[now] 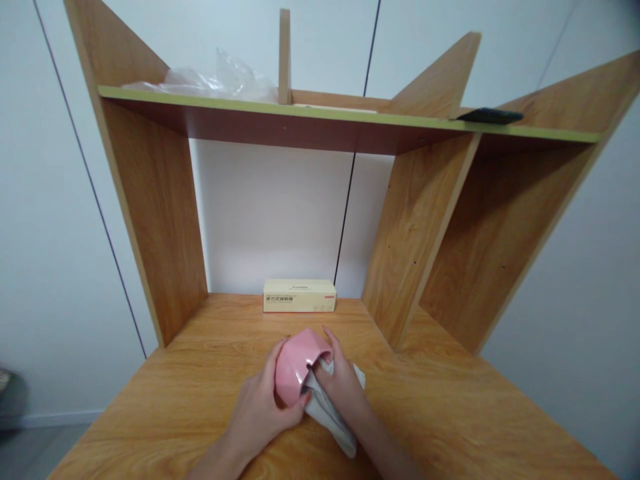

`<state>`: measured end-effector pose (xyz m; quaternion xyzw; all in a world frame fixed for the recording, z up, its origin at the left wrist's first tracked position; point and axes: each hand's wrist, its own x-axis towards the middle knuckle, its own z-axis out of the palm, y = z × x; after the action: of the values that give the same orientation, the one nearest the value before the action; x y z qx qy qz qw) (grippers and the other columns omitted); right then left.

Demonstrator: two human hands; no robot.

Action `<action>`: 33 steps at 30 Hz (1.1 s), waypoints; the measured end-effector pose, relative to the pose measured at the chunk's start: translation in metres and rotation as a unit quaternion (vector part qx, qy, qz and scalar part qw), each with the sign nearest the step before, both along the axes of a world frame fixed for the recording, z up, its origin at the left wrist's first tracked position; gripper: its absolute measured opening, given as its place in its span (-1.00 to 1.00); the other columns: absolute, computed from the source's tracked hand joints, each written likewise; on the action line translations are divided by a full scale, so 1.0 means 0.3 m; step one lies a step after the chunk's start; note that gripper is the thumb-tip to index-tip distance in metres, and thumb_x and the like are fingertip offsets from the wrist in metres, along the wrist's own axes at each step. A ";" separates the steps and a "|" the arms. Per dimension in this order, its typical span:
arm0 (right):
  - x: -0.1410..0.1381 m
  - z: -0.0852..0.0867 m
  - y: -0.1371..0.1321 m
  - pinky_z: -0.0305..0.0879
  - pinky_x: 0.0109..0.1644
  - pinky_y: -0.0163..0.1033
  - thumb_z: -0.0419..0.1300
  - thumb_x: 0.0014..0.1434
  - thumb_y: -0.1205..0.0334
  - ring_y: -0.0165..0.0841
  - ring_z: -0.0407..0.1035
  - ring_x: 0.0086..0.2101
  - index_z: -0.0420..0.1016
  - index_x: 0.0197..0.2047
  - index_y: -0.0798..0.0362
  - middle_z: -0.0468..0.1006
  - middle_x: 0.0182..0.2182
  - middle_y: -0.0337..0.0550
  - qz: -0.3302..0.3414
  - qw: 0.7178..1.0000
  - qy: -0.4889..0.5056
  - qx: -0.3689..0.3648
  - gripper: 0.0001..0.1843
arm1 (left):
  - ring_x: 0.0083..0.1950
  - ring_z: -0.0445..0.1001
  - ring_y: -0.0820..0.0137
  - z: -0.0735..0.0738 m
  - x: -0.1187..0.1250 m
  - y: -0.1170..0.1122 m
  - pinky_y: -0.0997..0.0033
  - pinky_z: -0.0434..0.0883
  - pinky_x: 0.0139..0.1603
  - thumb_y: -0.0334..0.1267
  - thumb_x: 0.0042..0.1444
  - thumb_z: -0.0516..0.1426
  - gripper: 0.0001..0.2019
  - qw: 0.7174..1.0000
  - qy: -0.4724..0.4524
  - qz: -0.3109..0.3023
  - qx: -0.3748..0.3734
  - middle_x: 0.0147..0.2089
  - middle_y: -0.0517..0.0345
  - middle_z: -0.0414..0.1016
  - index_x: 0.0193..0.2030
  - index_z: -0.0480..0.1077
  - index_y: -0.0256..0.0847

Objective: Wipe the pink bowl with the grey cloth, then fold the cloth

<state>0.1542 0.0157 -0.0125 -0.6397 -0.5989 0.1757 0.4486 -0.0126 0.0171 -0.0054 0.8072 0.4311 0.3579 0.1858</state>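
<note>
A glossy pink bowl [295, 360] with faceted sides is tilted on its side above the desk, its opening toward the lower right. My left hand [263, 403] grips it from the left, with the thumb at the rim. My right hand [340, 380] is closed on a pale grey-white cloth [327, 413] and presses it inside the bowl's mouth. Part of the cloth hangs below the right hand, and another corner shows behind the wrist. The right fingertips inside the bowl are partly hidden.
A long cream box [299, 297] with printed characters stands at the back of the wooden desk [210, 373]. Upright wooden panels flank it. Overhead, a shelf [320, 117] carries clear plastic wrapping [220, 80] and a dark flat object [490, 116].
</note>
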 end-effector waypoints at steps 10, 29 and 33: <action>0.028 0.022 -0.025 0.24 -0.25 -0.29 0.06 -0.02 0.30 -0.26 0.40 -0.31 -0.07 0.24 0.06 0.53 -0.31 -0.07 -0.043 0.965 -0.251 0.063 -0.27 | -0.33 0.50 0.16 0.043 0.006 -0.016 0.31 0.36 -0.28 -0.10 -0.12 0.10 -0.31 0.990 0.127 0.028 0.051 -0.29 0.04 0.54 0.20 0.06 -0.18; 0.018 -0.005 0.002 0.27 -0.29 -0.26 0.05 0.02 0.28 -0.27 0.42 -0.37 -0.07 0.23 0.05 0.53 -0.42 -0.18 -0.030 0.997 -0.064 -0.018 -0.31 | -0.14 0.45 0.17 0.003 0.003 0.005 0.27 0.35 -0.16 -0.10 -0.08 0.12 -0.26 0.999 0.032 0.011 -0.010 -0.05 0.00 0.44 0.24 -0.08 -0.15; 0.035 0.018 -0.015 0.24 -0.31 -0.27 0.05 -0.01 0.33 -0.25 0.41 -0.36 -0.09 0.24 0.00 0.53 -0.40 -0.14 -0.068 0.974 -0.215 0.000 -0.27 | -0.21 0.49 0.15 0.015 0.004 0.003 0.31 0.36 -0.25 -0.08 -0.10 0.11 -0.27 0.995 0.099 0.008 0.020 -0.14 0.05 0.49 0.22 -0.05 -0.12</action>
<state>0.1648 0.0111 -0.0069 -0.7015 -0.6366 0.0026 0.3203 -0.0114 0.0181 -0.0010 0.8387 0.4463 0.2867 0.1230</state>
